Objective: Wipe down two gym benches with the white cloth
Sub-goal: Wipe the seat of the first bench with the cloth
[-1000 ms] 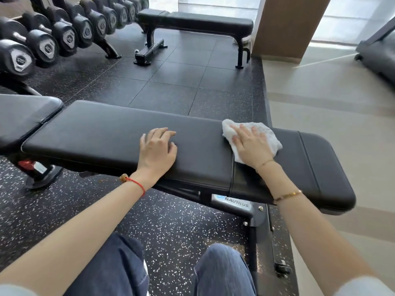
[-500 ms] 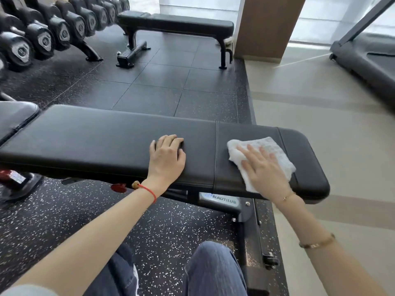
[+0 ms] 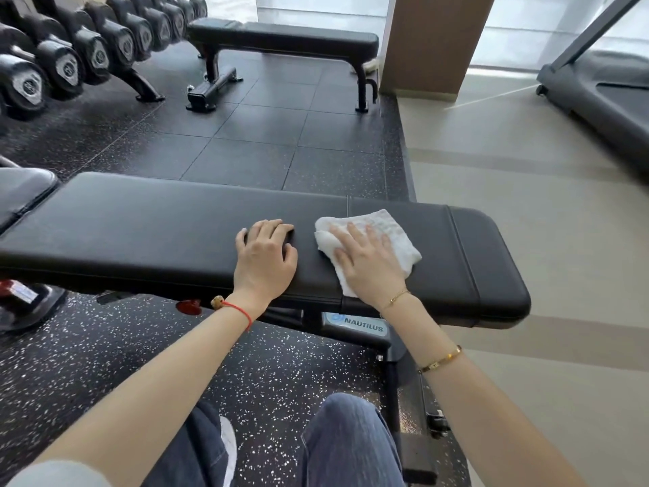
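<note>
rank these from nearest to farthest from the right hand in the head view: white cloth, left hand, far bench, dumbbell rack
1. white cloth, directly under the right hand.
2. left hand, beside it on the near bench.
3. far bench, across the floor.
4. dumbbell rack, far left.

You're pressing a white cloth [image 3: 377, 237] onto the black bench [image 3: 158, 226]; beneath the bench, black flooring [image 3: 116, 349] is showing white speckles; beyond the bench, beige floor [image 3: 548, 191] is running in darker stripes.

The right hand [image 3: 368, 265] presses flat on the white cloth [image 3: 386, 226] on the near bench [image 3: 158, 226] — the left hand [image 3: 265, 258] rests beside it.
</note>
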